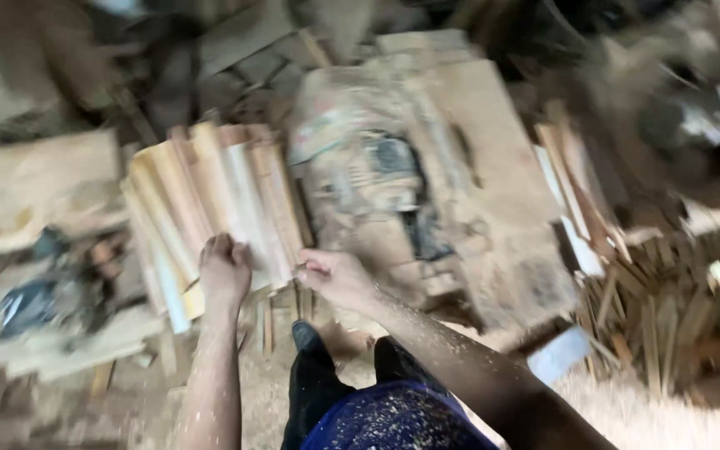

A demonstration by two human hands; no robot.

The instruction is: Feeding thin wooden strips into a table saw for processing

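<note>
The left hand [223, 268] is curled into a closed grip on the near edge of a fan of pale wooden slats [214, 200], lying at ten o'clock from the knees. The right hand [337, 275] pinches the stack's right corner beside a dusty board [477, 183] at one o'clock.

wood slats [218, 200] ahead, scrap pile [660, 308] right

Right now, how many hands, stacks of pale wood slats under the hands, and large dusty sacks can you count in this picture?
Hands: 2, the left hand and the right hand, both at the near edge of the slats.
Stack of pale wood slats: 1; the blur hides the single slats.
Large dusty sack: 1, right of the slats.
Total: 4
</note>
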